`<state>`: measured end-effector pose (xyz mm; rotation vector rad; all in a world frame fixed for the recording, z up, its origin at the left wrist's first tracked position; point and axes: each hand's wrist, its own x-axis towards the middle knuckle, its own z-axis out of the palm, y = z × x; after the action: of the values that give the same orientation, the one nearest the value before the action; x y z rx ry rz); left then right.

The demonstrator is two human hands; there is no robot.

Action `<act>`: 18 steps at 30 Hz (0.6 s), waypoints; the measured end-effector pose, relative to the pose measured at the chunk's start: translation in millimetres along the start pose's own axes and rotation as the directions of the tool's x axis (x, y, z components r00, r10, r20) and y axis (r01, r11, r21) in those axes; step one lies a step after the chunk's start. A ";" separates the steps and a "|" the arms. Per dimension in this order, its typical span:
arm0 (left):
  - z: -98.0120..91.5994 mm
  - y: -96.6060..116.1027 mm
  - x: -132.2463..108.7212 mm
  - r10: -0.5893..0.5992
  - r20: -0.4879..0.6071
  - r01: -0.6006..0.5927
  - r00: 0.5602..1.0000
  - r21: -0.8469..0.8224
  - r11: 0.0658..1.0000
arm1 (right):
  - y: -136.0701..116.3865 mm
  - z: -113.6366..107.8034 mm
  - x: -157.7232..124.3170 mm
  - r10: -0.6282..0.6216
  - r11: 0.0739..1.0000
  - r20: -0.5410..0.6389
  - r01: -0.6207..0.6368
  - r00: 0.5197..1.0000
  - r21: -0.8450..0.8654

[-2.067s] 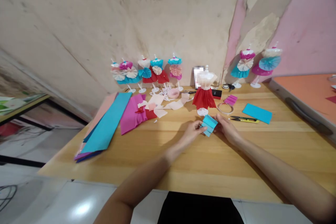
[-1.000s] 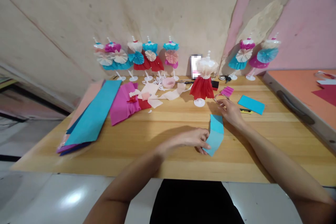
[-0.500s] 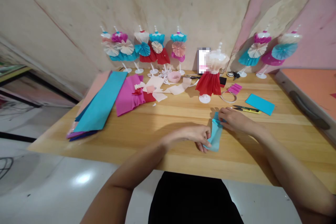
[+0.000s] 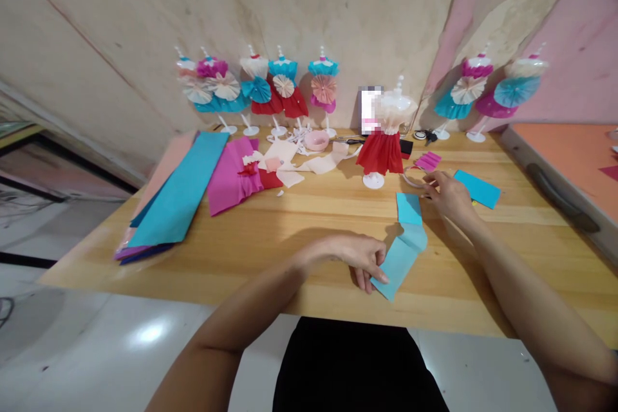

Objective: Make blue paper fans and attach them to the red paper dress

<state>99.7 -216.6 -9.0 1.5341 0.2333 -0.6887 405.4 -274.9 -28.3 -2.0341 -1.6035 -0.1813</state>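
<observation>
My left hand [image 4: 369,264] pinches the near left corner of a light blue strip of crepe paper [image 4: 403,251] on the wooden table. The strip lies partly unfolded, with creases across it and a brighter blue far end. My right hand [image 4: 449,196] is off the strip, fingers bent down and drawn together over the yellow thread snips [image 4: 474,203], which it mostly covers. Its fingertips are at the near right edge of a roll of tape [image 4: 412,179]; whatever lies between them is hidden. Beyond the hand is a folded blue paper piece [image 4: 477,188].
A small dress form in a red skirt [image 4: 381,153] stands ahead of the strip. Several dressed forms line the wall. Blue and pink paper sheets [image 4: 181,196], magenta paper [image 4: 232,174] and a pink bowl [image 4: 317,140] lie leftward. An orange-topped case [image 4: 570,148] borders the right.
My right hand has let go of the blue strip and moved up and right onto the snips. The strip has opened out and tilted, its near corner still in my left hand.
</observation>
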 end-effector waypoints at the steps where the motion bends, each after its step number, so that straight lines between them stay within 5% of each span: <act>1: -1.0 3.5 -4.9 -0.025 -0.015 0.026 1.000 0.059 0.998 | -3.1 -7.2 0.0 -0.035 0.999 0.038 0.034 0.999 0.024; 3: -1.5 10.5 -13.0 -0.004 -0.209 0.053 0.978 0.230 0.972 | -11.9 -22.2 -1.1 -0.141 0.987 0.196 0.122 0.970 0.110; 4: -0.6 13.3 -14.3 0.073 -0.377 0.057 0.923 0.323 0.945 | -16.8 -28.1 -2.3 -0.205 0.974 0.308 0.163 0.929 0.159; 6: 3.6 15.8 -9.2 0.336 -0.624 0.040 0.706 0.508 0.860 | -25.5 -33.4 -5.6 -0.301 0.950 0.493 0.216 0.816 0.224; 7: 6.4 15.3 -3.0 0.470 -0.643 0.019 0.605 0.601 0.799 | -28.6 -32.4 -7.4 -0.323 0.945 0.544 0.233 0.774 0.230; 8: 9.3 13.7 4.6 0.580 -0.593 -0.020 0.558 0.689 0.724 | -30.5 -29.3 -9.1 -0.330 0.943 0.572 0.245 0.751 0.223; 11: 15.5 3.8 26.2 0.664 -0.344 -0.065 0.664 0.858 0.510 | -29.7 -14.2 -11.2 -0.339 0.941 0.591 0.270 0.732 0.206; 15: 15.4 -8.0 28.3 0.574 -0.268 -0.047 0.774 0.879 0.474 | -19.8 -2.0 -7.5 -0.353 0.935 0.587 0.261 0.729 0.238; 18: 15.0 -7.8 17.0 0.540 -0.263 -0.032 0.799 0.879 0.475 | -12.1 -0.3 -3.5 -0.291 0.954 0.532 0.199 0.795 0.224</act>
<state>104.8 -234.7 -24.0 2.6580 -0.0179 -0.0101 393.2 -276.3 -25.6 -1.8403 -2.1593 0.4910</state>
